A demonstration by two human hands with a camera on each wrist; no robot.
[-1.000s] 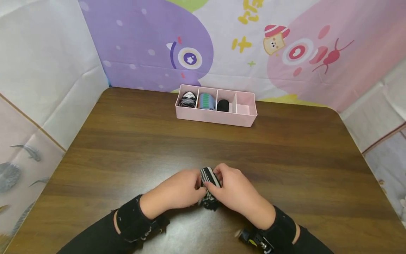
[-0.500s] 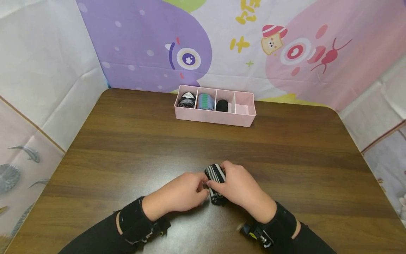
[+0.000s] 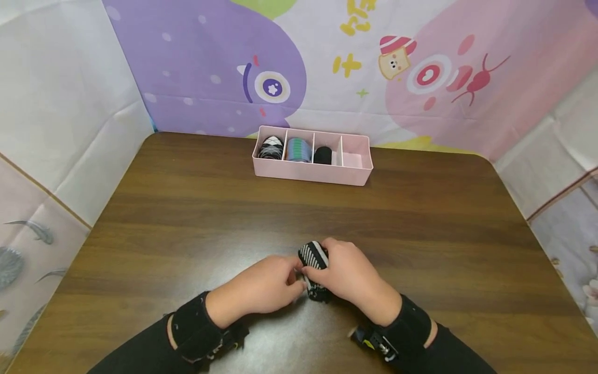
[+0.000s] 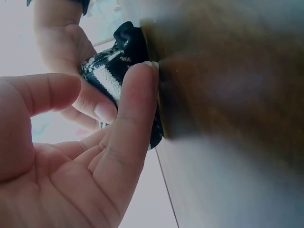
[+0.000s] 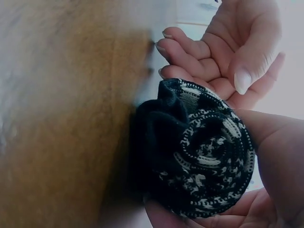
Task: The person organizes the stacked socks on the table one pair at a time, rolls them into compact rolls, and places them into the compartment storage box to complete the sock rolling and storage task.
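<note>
A black-and-white patterned sock point(image 3: 314, 256), rolled into a bundle, stands on the table near its front. My right hand point(image 3: 350, 267) grips the roll from the right, thumb across its near side. At the left side of the roll is my left hand point(image 3: 266, 284), its fingers loosely bent and the thumb apart. In the left wrist view, the forefinger reaches in front of the sock roll point(image 4: 107, 76); I cannot tell whether it touches. The right wrist view shows the spiral end of the sock roll point(image 5: 209, 156) and a loose black fold beside it.
At the back of the wooden table point(image 3: 196, 208) stands a pink divided box point(image 3: 310, 173). From the left, its compartments hold an argyle sock roll point(image 3: 271, 148), a blue-green striped roll point(image 3: 299, 150) and a black roll point(image 3: 323, 155). Printed cloth point(image 3: 322, 62) hangs behind.
The sock roll has shifted slightly right and turned a little in my right hand. My left hand, earlier pinching its left side, has loosened and drawn back slightly.
</note>
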